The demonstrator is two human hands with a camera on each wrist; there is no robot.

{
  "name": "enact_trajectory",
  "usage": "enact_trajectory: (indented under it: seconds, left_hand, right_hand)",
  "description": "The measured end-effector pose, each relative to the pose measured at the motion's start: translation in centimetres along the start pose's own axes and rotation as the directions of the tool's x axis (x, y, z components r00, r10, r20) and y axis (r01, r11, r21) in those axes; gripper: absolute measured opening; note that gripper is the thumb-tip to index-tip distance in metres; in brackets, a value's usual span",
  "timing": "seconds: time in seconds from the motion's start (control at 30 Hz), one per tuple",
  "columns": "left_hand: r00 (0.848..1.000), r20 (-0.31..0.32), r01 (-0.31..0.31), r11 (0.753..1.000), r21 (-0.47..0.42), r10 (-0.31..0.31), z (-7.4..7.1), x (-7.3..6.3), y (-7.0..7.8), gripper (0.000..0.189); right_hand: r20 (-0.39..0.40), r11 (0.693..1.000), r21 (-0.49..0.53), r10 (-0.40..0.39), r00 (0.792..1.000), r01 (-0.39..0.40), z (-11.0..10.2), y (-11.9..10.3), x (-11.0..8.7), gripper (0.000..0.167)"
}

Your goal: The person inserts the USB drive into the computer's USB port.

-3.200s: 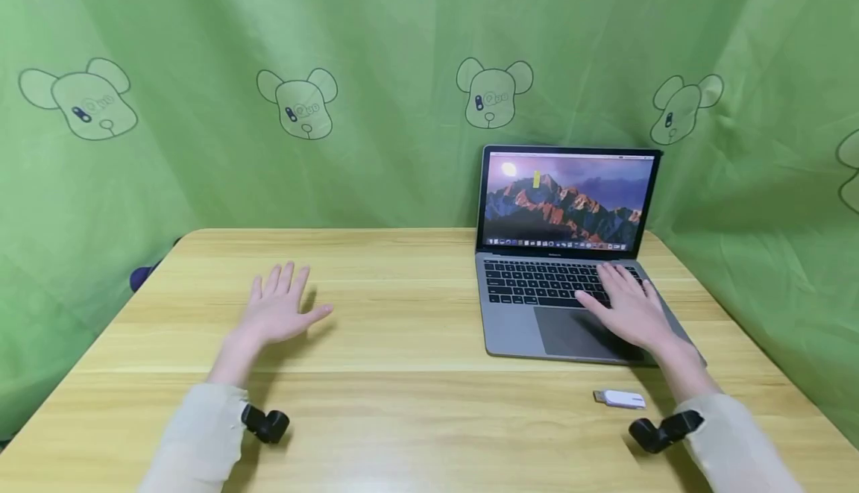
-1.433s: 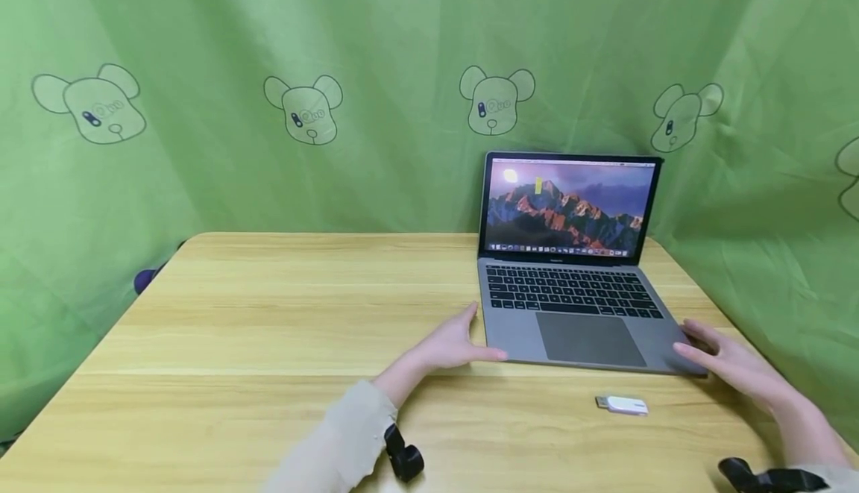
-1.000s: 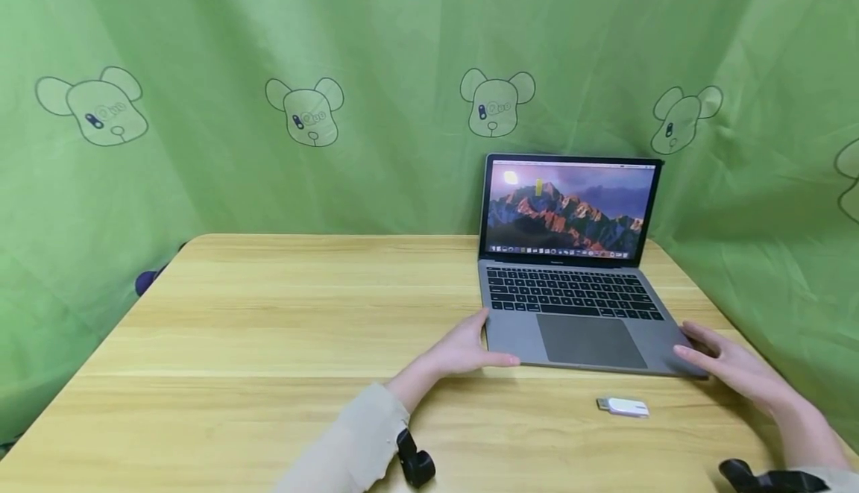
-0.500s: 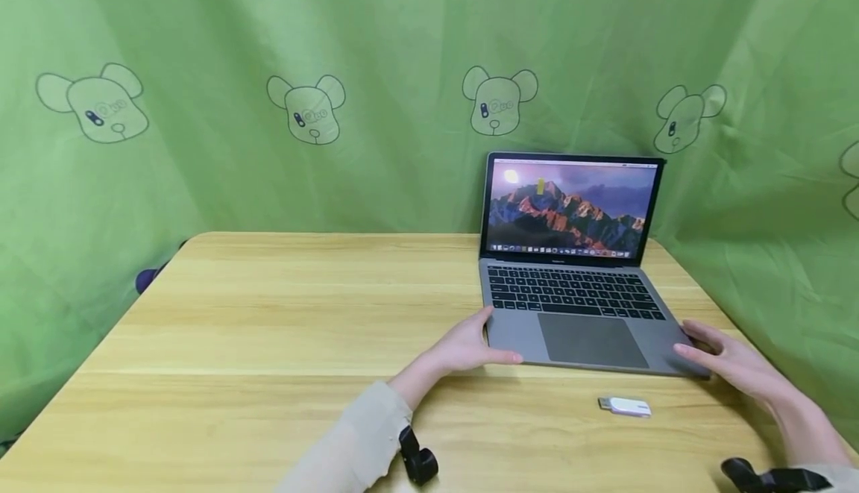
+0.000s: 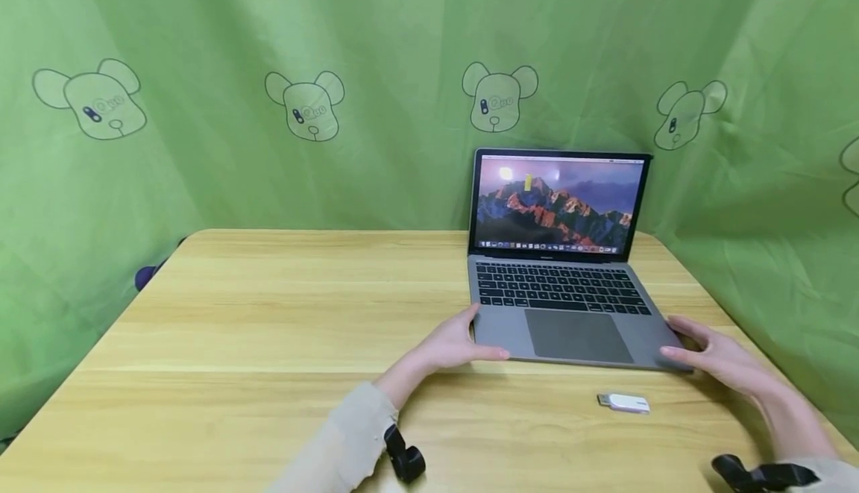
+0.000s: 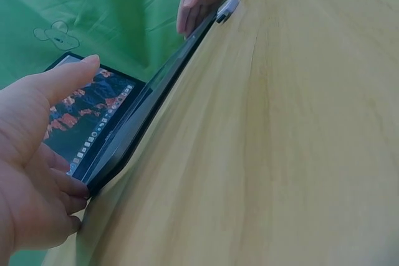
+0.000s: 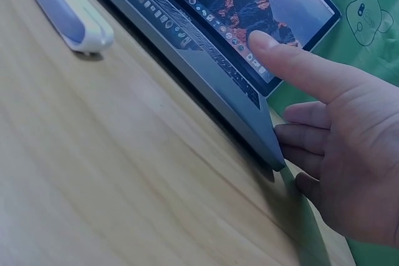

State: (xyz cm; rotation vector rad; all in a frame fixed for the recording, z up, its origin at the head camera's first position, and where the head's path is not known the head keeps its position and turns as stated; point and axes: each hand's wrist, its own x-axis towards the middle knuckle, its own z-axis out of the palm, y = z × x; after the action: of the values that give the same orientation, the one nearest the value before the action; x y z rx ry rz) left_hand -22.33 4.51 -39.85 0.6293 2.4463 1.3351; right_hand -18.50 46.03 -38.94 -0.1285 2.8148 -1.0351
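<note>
An open grey laptop (image 5: pixel 577 335) with a mountain picture on its screen stands at the right of the table, between both hands. My left hand (image 5: pixel 450 345) is at its front left corner, fingertips touching the side edge and thumb stretched over the front edge. At the front right corner, my right hand (image 5: pixel 718 359) has its fingertips against the side edge. In the right wrist view, that hand's thumb (image 7: pixel 293 60) is raised above the laptop's base. A white and lilac USB stick (image 5: pixel 627 403) lies in front of the laptop, its metal plug pointing left.
The wooden table (image 5: pixel 268 329) reaches far to the left of the laptop. A green curtain (image 5: pixel 396 180) with bear-head outlines hangs behind it and along the right side, close to the right hand. A dark purple object (image 5: pixel 144 277) shows past the left table edge.
Both hands came to the laptop's front corners, the right one from above the keyboard, the left from the table. In the last half second, laptop and hands shifted slightly left; the USB stick stayed.
</note>
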Motion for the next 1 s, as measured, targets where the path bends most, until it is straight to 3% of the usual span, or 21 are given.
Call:
enact_trajectory:
  seconds: [0.37, 0.7, 1.0]
  left_hand:
    - [1.0, 0.003, 0.0, 0.999, -0.037, 0.001, 0.1, -0.2, 0.0, 0.1]
    - [1.0, -0.009, 0.005, 1.0, -0.013, -0.005, 0.1, -0.1, -0.5, 0.099]
    - [1.0, 0.003, -0.011, 0.999, -0.03, 0.011, -0.1, 0.1, -1.0, 0.099]
  right_hand:
    - [0.007, 0.999, -0.038, -0.031, 0.999, 0.032, -0.5, 0.1, -0.3, 0.078]
    - [0.001, 0.997, -0.008, -0.075, 0.997, 0.075, -0.8, 0.3, -0.5, 0.076]
    - [-0.001, 0.998, 0.008, -0.067, 0.998, 0.067, -0.7, -0.2, -1.0, 0.077]
